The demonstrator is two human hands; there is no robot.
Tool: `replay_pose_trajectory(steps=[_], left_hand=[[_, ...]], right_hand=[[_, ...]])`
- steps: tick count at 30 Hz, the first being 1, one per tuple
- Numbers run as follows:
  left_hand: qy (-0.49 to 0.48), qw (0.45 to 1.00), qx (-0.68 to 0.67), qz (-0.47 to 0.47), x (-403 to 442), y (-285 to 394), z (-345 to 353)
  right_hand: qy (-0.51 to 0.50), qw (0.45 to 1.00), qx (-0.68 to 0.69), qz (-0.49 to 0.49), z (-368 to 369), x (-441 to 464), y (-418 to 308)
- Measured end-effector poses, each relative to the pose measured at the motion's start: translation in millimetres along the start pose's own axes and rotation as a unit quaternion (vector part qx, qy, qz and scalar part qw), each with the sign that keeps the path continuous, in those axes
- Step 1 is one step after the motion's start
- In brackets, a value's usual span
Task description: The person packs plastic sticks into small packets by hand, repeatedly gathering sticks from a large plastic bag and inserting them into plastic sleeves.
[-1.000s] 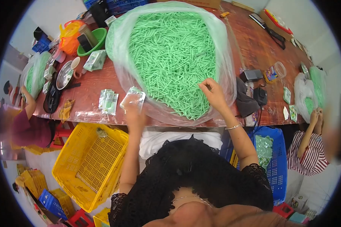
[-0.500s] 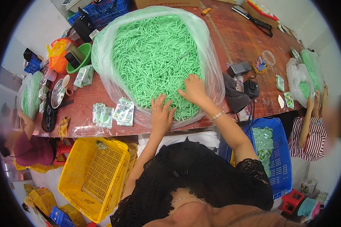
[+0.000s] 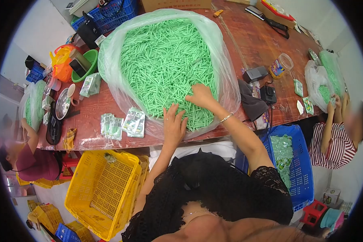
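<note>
A large clear plastic bag (image 3: 229,76) lies open on the table, heaped with thin, light green ribbed sticks (image 3: 161,60). My left hand (image 3: 174,126) rests at the near edge of the heap, its fingers apart and the tips on the sticks. Farther up and to the right, my right hand (image 3: 202,97) bends its fingers down into the sticks. Its fingertips are partly hidden, so what they grip does not show. Left of the bag lie small green-and-white printed packets (image 3: 134,122).
A yellow crate (image 3: 105,189) stands below the table edge at left; a blue crate (image 3: 300,169) with green packets is at right. A grey cloth (image 3: 252,101) and black adapter (image 3: 268,93) lie right of the bag. Co-workers sit at both sides, one in a striped shirt (image 3: 332,145).
My right hand has shifted slightly left and down, and its fingers have curled into the sticks. My left hand stays near the heap's edge. The whole view has shifted slightly.
</note>
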State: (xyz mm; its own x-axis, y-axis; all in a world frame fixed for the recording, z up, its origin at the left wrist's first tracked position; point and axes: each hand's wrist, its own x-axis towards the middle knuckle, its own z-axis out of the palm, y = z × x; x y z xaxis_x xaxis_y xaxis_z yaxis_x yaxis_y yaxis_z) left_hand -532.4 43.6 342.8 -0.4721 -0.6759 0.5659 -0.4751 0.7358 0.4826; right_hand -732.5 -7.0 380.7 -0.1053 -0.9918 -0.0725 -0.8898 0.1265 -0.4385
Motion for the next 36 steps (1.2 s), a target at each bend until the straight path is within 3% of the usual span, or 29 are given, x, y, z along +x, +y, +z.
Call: replay_pose_trajectory(steps=[3, 6, 9, 12, 13, 15, 18, 19, 22, 23, 26, 27, 29, 30, 33, 36], left_hand=[[0.006, 1.000, -0.007, -0.009, 0, 0, 0], [0.010, 1.000, -0.011, -0.013, -1, -1, 1], [0.012, 1.000, -0.012, -0.012, -1, -1, 0], [0.017, 1.000, -0.015, -0.011, 0, 0, 0], [0.017, 1.000, -0.015, -0.012, 0, 0, 0], [0.015, 1.000, -0.015, -0.013, 0, 0, -1], [0.016, 1.000, -0.017, -0.014, 0, -1, -1], [0.018, 1.000, -0.018, -0.012, 1, -1, -1], [0.015, 1.000, -0.023, -0.014, -3, 0, -1], [0.017, 1.000, -0.022, -0.014, 0, -1, 0], [0.028, 0.999, -0.035, -0.025, 1, 1, -2], [0.034, 0.998, -0.038, -0.025, 0, 1, -6], [0.057, 0.997, -0.046, -0.019, 15, 1, -15], [0.062, 0.996, -0.059, -0.029, 26, 3, -22], [0.098, 0.990, -0.095, -0.036, 55, -2, -33], [0.041, 0.981, -0.163, -0.096, 69, 1, -30]], right_hand=[[0.088, 0.995, 0.004, -0.043, 4, -5, 5], [0.110, 0.993, 0.043, -0.027, -15, -7, 1], [0.172, 0.982, 0.007, -0.080, -30, -6, -2], [0.162, 0.971, 0.164, -0.065, -15, 2, 2], [0.092, 0.951, 0.295, -0.029, -13, 0, 1], [-0.054, 0.843, 0.533, 0.043, -11, -5, -3], [-0.191, 0.660, 0.722, 0.072, -12, -6, 0], [-0.179, 0.614, 0.766, 0.064, -14, -7, -5], [-0.148, 0.729, 0.654, 0.141, -27, -17, -23], [-0.172, 0.678, 0.703, 0.129, -19, -14, -13], [-0.172, 0.726, 0.662, 0.072, -9, -11, 0], [-0.068, 0.818, 0.562, 0.100, -5, -14, -8], [0.086, 0.887, 0.451, -0.054, 18, -16, -5], [0.158, 0.900, 0.384, -0.130, 32, -17, 0], [0.125, 0.914, 0.377, -0.088, 39, -26, -1], [0.100, 0.930, 0.351, -0.044, 34, -30, -7]])
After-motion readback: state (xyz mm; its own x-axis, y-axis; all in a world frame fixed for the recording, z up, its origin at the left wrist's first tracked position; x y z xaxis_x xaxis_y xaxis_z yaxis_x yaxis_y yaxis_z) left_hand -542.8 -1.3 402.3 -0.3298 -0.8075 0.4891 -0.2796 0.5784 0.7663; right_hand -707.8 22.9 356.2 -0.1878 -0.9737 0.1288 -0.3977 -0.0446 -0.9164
